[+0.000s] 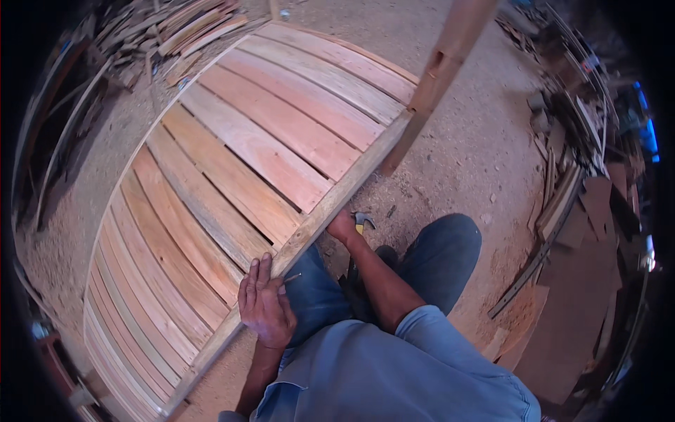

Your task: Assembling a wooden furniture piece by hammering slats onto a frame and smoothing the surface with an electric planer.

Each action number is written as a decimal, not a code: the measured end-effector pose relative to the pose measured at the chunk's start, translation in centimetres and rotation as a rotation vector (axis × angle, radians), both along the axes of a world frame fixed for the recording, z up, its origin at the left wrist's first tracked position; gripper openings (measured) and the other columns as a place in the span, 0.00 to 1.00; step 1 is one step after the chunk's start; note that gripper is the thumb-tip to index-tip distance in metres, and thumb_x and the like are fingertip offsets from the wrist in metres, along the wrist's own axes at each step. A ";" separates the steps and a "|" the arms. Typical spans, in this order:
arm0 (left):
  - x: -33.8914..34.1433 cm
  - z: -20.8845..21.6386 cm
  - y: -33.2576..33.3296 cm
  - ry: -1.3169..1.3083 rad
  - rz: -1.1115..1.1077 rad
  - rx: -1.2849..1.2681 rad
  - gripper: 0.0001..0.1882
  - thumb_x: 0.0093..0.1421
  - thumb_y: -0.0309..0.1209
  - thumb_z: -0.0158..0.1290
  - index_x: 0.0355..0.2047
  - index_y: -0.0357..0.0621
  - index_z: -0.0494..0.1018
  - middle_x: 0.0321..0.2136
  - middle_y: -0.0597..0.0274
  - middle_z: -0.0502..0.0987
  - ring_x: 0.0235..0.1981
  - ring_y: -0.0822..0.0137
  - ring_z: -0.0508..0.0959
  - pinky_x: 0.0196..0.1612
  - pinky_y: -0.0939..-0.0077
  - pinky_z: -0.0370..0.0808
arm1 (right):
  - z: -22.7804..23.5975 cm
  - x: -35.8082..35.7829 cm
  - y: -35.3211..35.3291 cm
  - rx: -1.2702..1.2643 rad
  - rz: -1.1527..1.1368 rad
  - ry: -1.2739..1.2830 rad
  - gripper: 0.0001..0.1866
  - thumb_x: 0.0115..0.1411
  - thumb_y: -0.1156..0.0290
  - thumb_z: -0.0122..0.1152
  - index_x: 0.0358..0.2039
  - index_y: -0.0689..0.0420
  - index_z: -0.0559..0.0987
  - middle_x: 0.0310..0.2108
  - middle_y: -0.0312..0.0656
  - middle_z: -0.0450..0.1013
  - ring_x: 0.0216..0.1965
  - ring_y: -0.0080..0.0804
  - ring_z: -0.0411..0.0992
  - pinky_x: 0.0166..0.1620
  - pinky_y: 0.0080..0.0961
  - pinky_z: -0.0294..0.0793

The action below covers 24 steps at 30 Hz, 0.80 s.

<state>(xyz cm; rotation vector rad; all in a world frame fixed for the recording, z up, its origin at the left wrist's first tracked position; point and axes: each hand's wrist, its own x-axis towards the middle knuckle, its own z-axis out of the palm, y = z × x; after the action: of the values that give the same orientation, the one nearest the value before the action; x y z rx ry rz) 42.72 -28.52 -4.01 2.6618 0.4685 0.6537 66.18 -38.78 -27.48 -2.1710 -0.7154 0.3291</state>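
A long wooden panel of slats (pixel 281 133) slants across the view, with a wooden rail (pixel 316 218) along its near edge. My left hand (pixel 266 306) is closed over this rail, fingertips on its top. A thin nail (pixel 293 277) sticks out to the right beside its fingers, seemingly pinched there. My right hand (pixel 342 225) reaches to the rail's near side, its fingers hidden by the wood. Just right of that hand shows a claw hammer (pixel 362 222) with a grey head and yellow handle; whether the hand touches it I cannot tell.
A thick wooden post (pixel 439 84) with notches rises at the panel's far right corner. Stacked boards (pixel 193 28) lie at the far left. Scrap wood and brown sheets (pixel 573 274) line the right side. The floor (pixel 478 169) is dusty, and my bent knee (pixel 446 246) is beside my right arm.
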 end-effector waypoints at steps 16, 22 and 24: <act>0.3 -0.6 -0.3 0.007 -0.108 0.078 0.08 0.75 0.24 0.47 0.49 0.37 0.74 0.64 0.34 0.79 0.66 0.32 0.77 0.69 0.41 0.71 | -4.5 0.1 2.1 0.389 -0.247 0.070 0.21 0.63 0.65 0.68 0.55 0.60 0.84 0.56 0.64 0.79 0.57 0.65 0.78 0.62 0.49 0.78; 0.3 -0.4 0.0 0.026 -0.119 0.058 0.08 0.75 0.25 0.49 0.50 0.36 0.74 0.64 0.32 0.78 0.66 0.33 0.77 0.69 0.43 0.71 | -6.1 0.5 0.8 0.116 -0.083 -0.083 0.24 0.61 0.67 0.69 0.57 0.61 0.83 0.56 0.63 0.80 0.59 0.64 0.77 0.66 0.51 0.75; -0.5 0.2 1.1 0.047 -0.086 0.064 0.09 0.75 0.25 0.50 0.51 0.35 0.74 0.64 0.31 0.78 0.66 0.34 0.78 0.69 0.46 0.72 | -2.5 -0.2 2.3 0.192 -0.087 0.130 0.29 0.61 0.66 0.69 0.62 0.62 0.80 0.56 0.64 0.80 0.61 0.66 0.75 0.68 0.54 0.72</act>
<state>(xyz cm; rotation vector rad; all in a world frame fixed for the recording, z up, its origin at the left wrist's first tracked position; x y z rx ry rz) 42.20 -27.41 -3.77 2.7461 0.3483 0.5909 65.95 -36.48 -30.03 -1.9726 -0.5549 0.3388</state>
